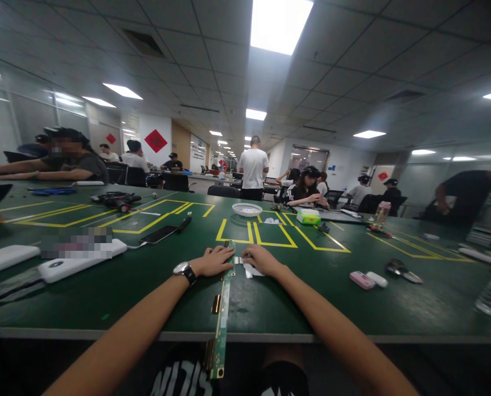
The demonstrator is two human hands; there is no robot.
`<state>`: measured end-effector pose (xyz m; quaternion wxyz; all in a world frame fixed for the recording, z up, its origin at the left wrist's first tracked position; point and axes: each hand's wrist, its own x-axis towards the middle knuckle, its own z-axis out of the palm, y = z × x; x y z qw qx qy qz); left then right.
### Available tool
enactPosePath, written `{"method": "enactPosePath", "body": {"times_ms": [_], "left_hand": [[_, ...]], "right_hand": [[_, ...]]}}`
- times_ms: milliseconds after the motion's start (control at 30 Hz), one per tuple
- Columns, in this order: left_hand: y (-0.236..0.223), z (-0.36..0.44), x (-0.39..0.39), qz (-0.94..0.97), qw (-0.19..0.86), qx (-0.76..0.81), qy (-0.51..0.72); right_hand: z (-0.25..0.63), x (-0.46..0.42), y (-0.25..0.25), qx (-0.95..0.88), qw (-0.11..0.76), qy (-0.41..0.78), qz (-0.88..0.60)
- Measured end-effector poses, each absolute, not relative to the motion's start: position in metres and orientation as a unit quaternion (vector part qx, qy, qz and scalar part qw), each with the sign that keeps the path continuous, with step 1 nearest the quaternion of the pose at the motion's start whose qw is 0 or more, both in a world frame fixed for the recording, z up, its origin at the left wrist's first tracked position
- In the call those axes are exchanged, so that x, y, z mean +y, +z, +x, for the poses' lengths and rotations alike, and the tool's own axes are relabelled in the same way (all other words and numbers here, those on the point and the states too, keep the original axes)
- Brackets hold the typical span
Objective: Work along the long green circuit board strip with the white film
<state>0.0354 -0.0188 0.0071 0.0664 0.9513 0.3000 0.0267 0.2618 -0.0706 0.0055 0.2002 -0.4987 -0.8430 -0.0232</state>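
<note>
A long, narrow green circuit board [224, 300] lies on the green table, its near end jutting past the table edge. Gold-coloured flexible strips [216, 304] stick out along its left side. My left hand [214, 261], with a watch at the wrist, rests on the board's far part, fingers bent over it and holding it. Just right of the board, my right hand [265, 259] has its fingers curled down on a short white flat cable [239, 260] at the board's edge; the fingertips are partly hidden. Beneath that hand lies a crumpled white piece [250, 271].
A white basket [247, 209] and a green tissue pack [308, 216] stand farther back. Left are a phone [161, 235] and a white power bank [82, 261]. A pink case [362, 280] lies right. Yellow tape outlines mark the table [166, 308]. Several people sit or stand around.
</note>
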Motion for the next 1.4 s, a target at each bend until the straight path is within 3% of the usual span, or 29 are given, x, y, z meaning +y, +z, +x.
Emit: {"method": "enactPosePath", "body": {"times_ms": [233,600,1400], "left_hand": [[0.012,0.034,-0.024,0.951,0.069,0.299,0.026],[0.010,0.035,-0.021,0.952,0.075,0.297,0.027],[0.008,0.035,-0.020,0.951,0.075,0.297,0.028]], "right_hand": [[0.263,-0.073,0.010,-0.853,0.177,-0.037,-0.490],[0.253,-0.078,0.023,-0.881,0.082,-0.177,-0.431],[0.251,-0.086,0.030,-0.896,0.020,-0.257,-0.362]]}}
